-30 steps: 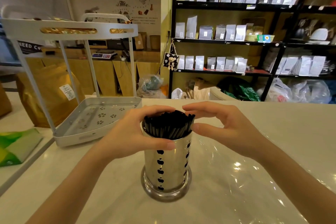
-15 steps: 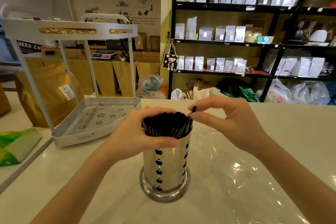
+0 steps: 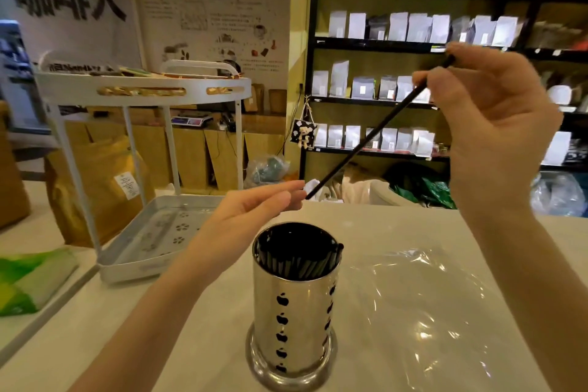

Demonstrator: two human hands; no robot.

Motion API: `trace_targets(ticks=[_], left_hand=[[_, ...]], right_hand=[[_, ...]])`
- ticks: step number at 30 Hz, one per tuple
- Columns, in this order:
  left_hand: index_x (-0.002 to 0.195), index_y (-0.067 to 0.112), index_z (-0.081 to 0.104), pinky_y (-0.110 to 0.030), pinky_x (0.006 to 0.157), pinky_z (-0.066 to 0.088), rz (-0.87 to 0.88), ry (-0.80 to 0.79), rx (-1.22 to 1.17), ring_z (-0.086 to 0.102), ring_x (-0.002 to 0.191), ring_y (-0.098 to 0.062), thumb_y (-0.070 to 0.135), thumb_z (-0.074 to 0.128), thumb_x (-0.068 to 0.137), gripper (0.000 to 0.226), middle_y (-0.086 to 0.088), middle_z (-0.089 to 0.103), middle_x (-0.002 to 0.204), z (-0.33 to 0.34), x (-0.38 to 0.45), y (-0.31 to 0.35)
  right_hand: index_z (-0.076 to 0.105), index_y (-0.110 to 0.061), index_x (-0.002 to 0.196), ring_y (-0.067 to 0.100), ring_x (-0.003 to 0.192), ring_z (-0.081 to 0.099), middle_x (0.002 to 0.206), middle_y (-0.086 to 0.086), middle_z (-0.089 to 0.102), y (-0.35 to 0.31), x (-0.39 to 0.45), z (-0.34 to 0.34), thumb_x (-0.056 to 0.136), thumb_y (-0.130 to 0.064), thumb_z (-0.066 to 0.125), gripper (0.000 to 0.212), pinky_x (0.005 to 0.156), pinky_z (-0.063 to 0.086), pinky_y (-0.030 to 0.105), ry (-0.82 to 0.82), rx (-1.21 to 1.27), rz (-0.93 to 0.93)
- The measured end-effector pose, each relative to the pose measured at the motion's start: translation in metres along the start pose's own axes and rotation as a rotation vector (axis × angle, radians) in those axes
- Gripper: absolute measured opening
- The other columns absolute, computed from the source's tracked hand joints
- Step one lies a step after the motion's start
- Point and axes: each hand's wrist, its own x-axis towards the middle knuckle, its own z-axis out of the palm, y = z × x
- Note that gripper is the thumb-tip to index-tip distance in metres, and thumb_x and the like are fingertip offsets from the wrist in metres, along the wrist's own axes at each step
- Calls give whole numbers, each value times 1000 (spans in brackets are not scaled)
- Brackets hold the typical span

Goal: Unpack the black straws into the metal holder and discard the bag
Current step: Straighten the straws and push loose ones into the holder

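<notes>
On pale counter [image 3: 413, 226], above holder [image 3: 294, 312]: straw [image 3: 366, 143] pinched high by right hand [image 3: 496, 124], slanting down-left to left hand [image 3: 248, 216], hold there unclear.

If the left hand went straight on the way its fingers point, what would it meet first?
Probably the lower end of the black straw that the right hand holds aslant: the left hand sits just short of it, though depth is unclear.

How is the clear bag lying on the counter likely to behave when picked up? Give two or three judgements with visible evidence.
Probably floppy: the clear bag lies flat and crinkled on the counter, holding no shape. Likely very light: it is thin, see-through film. Perhaps slippery to pinch, given its glossy glints.
</notes>
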Motion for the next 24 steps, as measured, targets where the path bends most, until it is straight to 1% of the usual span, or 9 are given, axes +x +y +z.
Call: trace_targets(ticks=[3, 8, 11, 13, 15, 18, 20, 22, 24], left_hand=[[104, 29, 63, -7, 76, 50, 25, 137, 4, 65, 90, 5, 15, 54, 84, 26, 16, 73, 90, -4, 4, 0], [90, 14, 69, -14, 66, 54, 132, 404, -91, 69, 71, -6, 8, 61, 77, 16, 6, 75, 79, -17, -2, 4], [83, 22, 67, -13, 66, 54, 225, 591, -172, 68, 70, -3, 23, 62, 69, 15, 13, 73, 70, -33, -5, 13], [85, 24, 65, -14, 69, 53, 293, 690, -193, 69, 74, -3, 27, 62, 69, 16, 16, 73, 71, -44, -4, 20], [90, 22, 65, -17, 74, 54, 363, 750, -157, 69, 79, -5, 28, 64, 72, 19, 17, 73, 74, -51, -1, 28], [99, 16, 65, -17, 75, 53, 454, 739, -4, 69, 81, -5, 28, 65, 78, 25, 22, 72, 76, -50, 3, 36], [102, 17, 63, -14, 75, 52, 511, 661, 137, 68, 81, -1, 27, 64, 80, 25, 30, 69, 77, -45, 4, 37], [101, 20, 62, -15, 76, 52, 571, 561, 281, 68, 82, 0, 29, 64, 80, 23, 36, 66, 78, -38, 3, 36], [101, 17, 63, -15, 76, 52, 610, 478, 403, 68, 82, -3, 25, 65, 80, 23, 33, 64, 85, -31, 1, 33]], right_hand=[[61, -15, 99, 10, 85, 71, 77, -14, 73, 7, -4, 3, 85, -7, 64, 17, 79, 54, 23, 92, 45, 111], [62, -17, 97, 3, 78, 69, 70, -17, 73, 32, -25, 3, 86, -9, 62, 13, 70, 53, 15, 129, 129, 446], [66, -19, 88, 4, 75, 70, 69, -13, 74, 43, -46, 3, 83, -12, 64, 9, 66, 53, 14, -40, 98, 602], [69, -20, 80, 8, 73, 69, 70, -6, 75, 48, -61, 6, 80, -12, 67, 8, 64, 53, 15, -240, 58, 647], [73, -22, 76, 7, 75, 68, 73, -4, 75, 49, -76, 9, 76, -14, 71, 8, 69, 54, 17, -452, -15, 628], [73, -33, 74, 2, 85, 64, 79, -24, 71, 50, -90, 12, 75, -18, 71, 16, 80, 51, 18, -676, -120, 517], [70, -40, 76, 2, 94, 60, 83, -33, 68, 51, -93, 11, 78, -17, 69, 23, 82, 46, 15, -725, -140, 490], [71, -38, 80, 1, 96, 60, 87, -30, 69, 50, -94, 8, 81, -18, 65, 21, 83, 46, 16, -716, -117, 506], [72, -33, 85, 2, 93, 63, 89, -21, 72, 47, -94, 4, 85, -18, 60, 19, 84, 48, 18, -693, -74, 535]])
